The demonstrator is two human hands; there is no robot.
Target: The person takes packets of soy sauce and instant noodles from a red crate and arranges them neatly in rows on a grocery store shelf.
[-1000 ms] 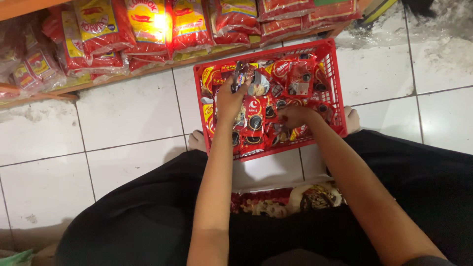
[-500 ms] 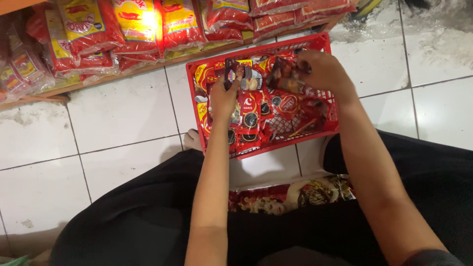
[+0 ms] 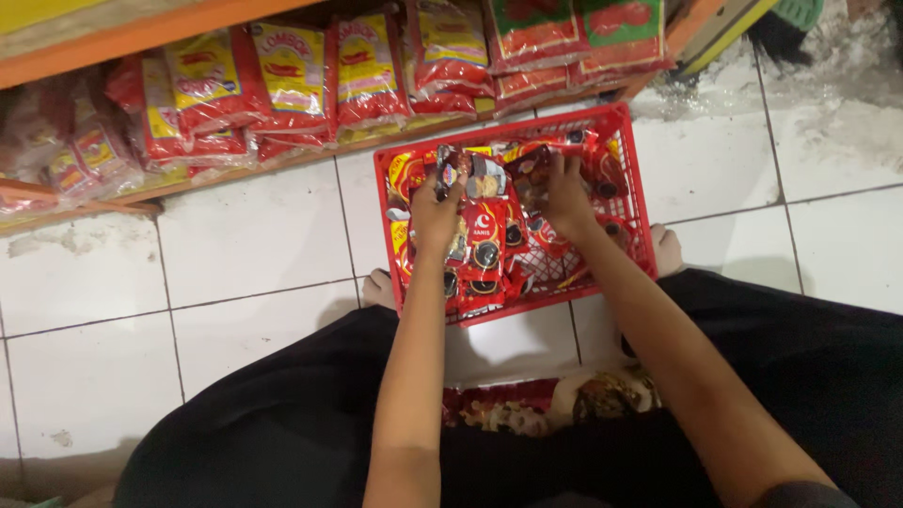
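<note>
Both hands grip sachets: left hand (image 3: 435, 214) clamps a bunch (image 3: 461, 174), right hand (image 3: 567, 195) closes on dark packets (image 3: 529, 174), all inside the red basket (image 3: 632, 179) on the tiled floor (image 3: 254, 245). Risk: slick, overlapping packets may slip and spill from an overfull grasp. Beyond, bags (image 3: 282, 80) line the low shelf (image 3: 141, 33).

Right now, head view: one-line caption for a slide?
Both hands, left hand and right hand, grasp sachet packets in a red basket on white tiles.
</note>
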